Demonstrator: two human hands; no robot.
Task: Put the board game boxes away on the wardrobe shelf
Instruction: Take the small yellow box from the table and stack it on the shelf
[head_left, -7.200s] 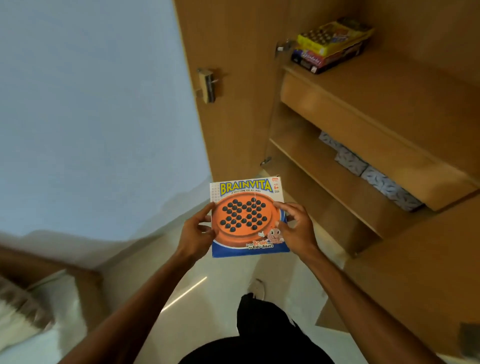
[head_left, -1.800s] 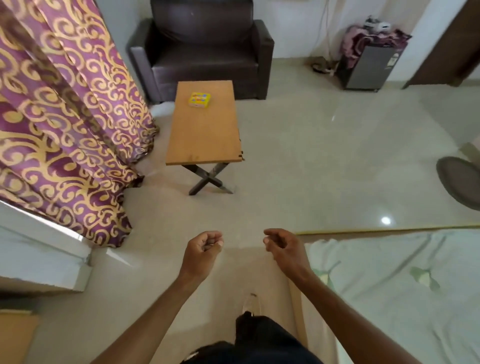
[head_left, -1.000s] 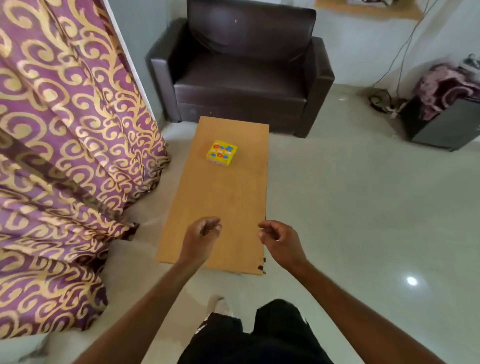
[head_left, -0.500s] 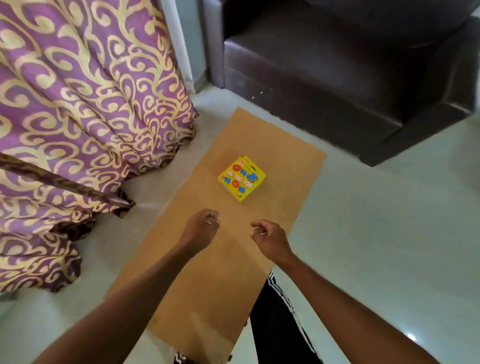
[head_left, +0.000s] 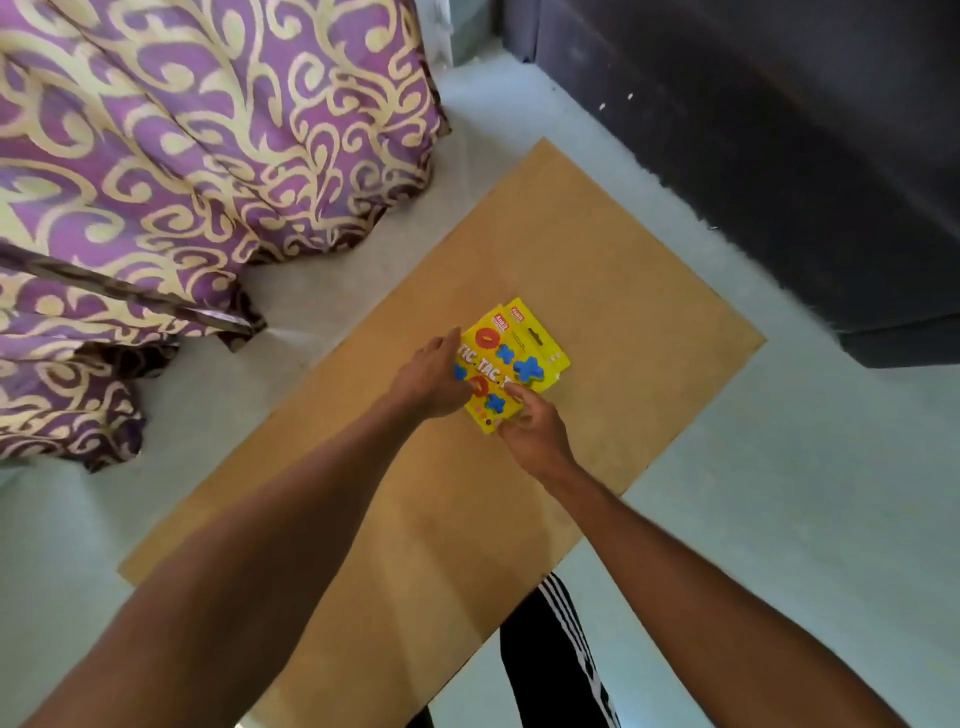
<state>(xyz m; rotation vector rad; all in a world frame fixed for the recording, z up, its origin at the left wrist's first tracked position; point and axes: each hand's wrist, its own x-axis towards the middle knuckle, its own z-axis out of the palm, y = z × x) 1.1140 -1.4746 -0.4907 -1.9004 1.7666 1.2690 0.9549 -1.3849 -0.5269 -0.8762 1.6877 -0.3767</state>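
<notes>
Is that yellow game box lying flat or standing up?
Lying flat: the yellow Tic Tac Toe box rests face-up on the wooden table, both hands at its near edges.

There was only the one view, from a camera worn on the person's head, so nothing was shared with a second angle. It looked steeply down, almost straight onto the wooden table (head_left: 597, 270), which ran slantwise across the middle of the picture. Both forearms came in from the bottom edge and met near the centre, close beneath the lens. The wide angle also took in the purple and gold curtain (head_left: 197, 156) at upper left, the dark sofa (head_left: 779, 130) at upper right, pale floor (head_left: 831, 493) around the table, and a striped trouser leg (head_left: 561, 649) at the bottom
</notes>
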